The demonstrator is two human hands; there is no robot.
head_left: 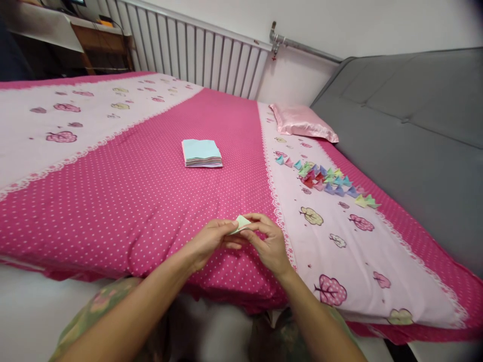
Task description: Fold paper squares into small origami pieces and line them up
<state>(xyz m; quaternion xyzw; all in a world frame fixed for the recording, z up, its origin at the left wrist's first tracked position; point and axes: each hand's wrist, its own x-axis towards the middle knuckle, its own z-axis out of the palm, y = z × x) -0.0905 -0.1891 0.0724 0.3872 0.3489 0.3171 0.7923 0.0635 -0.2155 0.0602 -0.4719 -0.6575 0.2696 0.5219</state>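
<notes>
My left hand (211, 241) and my right hand (268, 242) meet over the near edge of a pink dotted bed sheet (143, 201). Both pinch one small pale green folded paper (241, 222) between fingertips and thumbs. Farther up the bed lies a stack of square coloured papers (202, 153) with a light blue sheet on top. To the right, on the pale strip of the sheet, several small folded paper pieces (328, 180) in many colours lie in a loose row.
A pink satin pillow (304, 122) lies at the head of the bed. A grey padded headboard (407, 130) runs along the right. A white radiator (196, 53) stands behind the bed, with a wooden desk (100, 42) at far left.
</notes>
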